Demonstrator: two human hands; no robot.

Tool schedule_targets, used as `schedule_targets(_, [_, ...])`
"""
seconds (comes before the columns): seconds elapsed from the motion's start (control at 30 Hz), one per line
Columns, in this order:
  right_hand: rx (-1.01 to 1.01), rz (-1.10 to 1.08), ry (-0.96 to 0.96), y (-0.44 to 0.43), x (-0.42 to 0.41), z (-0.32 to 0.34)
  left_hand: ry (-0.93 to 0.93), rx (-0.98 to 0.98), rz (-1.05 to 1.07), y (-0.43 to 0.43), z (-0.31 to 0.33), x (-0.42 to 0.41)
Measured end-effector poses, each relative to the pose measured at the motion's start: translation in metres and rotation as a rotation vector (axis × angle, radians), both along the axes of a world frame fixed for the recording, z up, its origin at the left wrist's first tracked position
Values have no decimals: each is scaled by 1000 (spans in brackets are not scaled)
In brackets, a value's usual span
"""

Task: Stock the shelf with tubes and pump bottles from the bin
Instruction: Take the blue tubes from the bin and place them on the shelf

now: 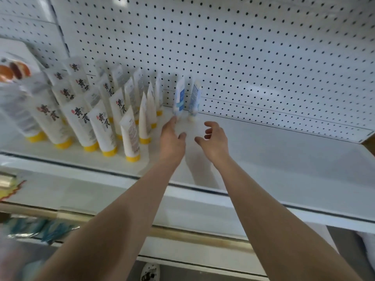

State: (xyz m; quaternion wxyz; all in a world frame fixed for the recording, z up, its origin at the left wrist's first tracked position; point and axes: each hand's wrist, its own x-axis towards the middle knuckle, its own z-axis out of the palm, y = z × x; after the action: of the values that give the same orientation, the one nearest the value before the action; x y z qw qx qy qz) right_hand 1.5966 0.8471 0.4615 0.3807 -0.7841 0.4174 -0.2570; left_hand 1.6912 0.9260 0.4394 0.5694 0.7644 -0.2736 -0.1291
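Observation:
Two blue-and-white tubes stand cap-down at the back of the white shelf (274,151), the left tube (179,98) beside the right tube (194,100), both against the pegboard. My left hand (172,138) reaches toward the left tube, fingertips at its base, holding nothing. A little right of it, my right hand (215,138) hovers with loosely curled fingers, just in front of the right tube and empty. Several white tubes with yellow caps (105,126) stand in rows on the shelf's left part. The bin is not in view.
White pegboard (243,57) backs the shelf. The shelf's front rail (203,189) runs across below my wrists. Packaged goods (12,72) sit at the far left. A lower shelf (40,228) holds blurred teal items.

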Motion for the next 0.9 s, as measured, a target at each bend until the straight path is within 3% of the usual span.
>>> schedule_targets(0.33, [-69, 170, -44, 109, -35, 15, -58, -185, 25, 123, 33, -45])
schedule_targets(0.9, [36, 586, -65, 360, 78, -29, -42, -66, 327, 397, -19, 34])
